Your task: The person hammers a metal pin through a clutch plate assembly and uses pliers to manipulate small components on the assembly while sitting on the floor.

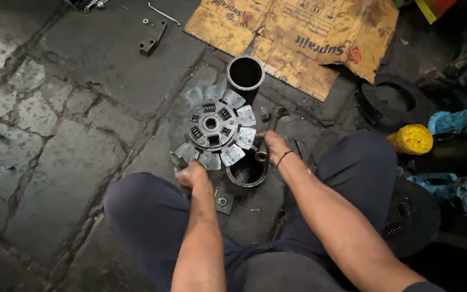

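gripping clutch disc (pixel 215 128) edge, left hand (pixel 191 174), right hand (pixel 273 145) holding hammer (pixel 270 132)
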